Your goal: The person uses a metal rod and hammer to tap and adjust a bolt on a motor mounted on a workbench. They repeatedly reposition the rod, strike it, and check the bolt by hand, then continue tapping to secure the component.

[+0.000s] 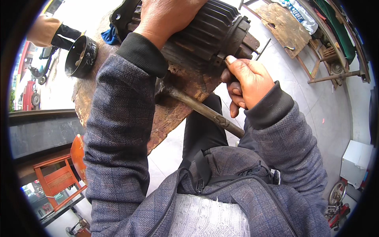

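Note:
A dark finned motor housing [203, 33] lies on a worn rusty board [85, 104] at the top of the head view. My left hand [167, 15] rests on its upper side, its fingers cut off by the top edge. My right hand [246, 81] is closed at the housing's right end, thumb and index finger at its lower rim; whether they hold a small part is hidden. A long grimy metal bar [203, 108] runs below the housing toward the lower right. A blue rag [108, 36] sits left of the housing.
A black open cylinder [73, 65] stands at left, near a beige object I cannot make out. A wooden board [276, 23] on a metal frame is upper right, a white box [353, 162] lower right, a wooden chair [59, 181] lower left. Vehicles show outside at left.

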A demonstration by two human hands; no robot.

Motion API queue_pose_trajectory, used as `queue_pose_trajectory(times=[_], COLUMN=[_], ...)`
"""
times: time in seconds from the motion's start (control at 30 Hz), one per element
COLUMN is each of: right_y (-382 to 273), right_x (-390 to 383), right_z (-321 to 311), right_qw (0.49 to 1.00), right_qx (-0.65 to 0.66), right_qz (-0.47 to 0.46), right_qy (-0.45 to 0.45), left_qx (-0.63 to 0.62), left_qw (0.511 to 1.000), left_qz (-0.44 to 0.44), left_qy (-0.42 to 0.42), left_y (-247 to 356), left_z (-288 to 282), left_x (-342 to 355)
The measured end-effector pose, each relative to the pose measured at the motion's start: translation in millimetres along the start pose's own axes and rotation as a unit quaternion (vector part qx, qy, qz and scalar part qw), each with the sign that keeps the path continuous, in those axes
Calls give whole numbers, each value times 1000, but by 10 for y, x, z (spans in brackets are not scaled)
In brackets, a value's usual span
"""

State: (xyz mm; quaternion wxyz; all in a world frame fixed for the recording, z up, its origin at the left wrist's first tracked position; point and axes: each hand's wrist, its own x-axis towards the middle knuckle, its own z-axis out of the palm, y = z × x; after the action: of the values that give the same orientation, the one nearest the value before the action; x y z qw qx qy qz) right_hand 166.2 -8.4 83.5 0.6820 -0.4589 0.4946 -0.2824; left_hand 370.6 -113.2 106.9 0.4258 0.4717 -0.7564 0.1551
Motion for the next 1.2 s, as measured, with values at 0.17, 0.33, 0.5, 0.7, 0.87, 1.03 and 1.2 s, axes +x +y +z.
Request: queue_pose_trajectory(times=[0.17, 0.33, 0.5, 0.7, 0.87, 1.03, 1.2], right_y=[-54, -75, -133, 30, 81, 54, 75], right_x=[51, 41, 84, 106, 79, 76, 114], right_z=[-24, -133, -325, -249, -215, -185, -214], right_qw=[983, 995, 995, 988, 989, 998, 997], right_qx=[144, 61, -82, -136, -127, -4, -52], right_qz=[113, 79, -4, -68, -77, -22, -33], right_qy=[-31, -31, -47, -28, -18, -54, -40], left_qx=[21, 16, 9, 20, 11, -6, -5], left_qw=[1000, 1000, 1000, 999, 1000, 1000, 1000], left_qz=[-8, -20, -26, -27, -11, -20, -6], left_qy=[12, -4, -1, 5, -13, -2, 4], left_y=[33, 71, 58, 44, 41, 30, -2], left_z=[15, -37, -57, -39, -69, -58, -42], left_x=[15, 9, 2, 2, 13, 10, 2])
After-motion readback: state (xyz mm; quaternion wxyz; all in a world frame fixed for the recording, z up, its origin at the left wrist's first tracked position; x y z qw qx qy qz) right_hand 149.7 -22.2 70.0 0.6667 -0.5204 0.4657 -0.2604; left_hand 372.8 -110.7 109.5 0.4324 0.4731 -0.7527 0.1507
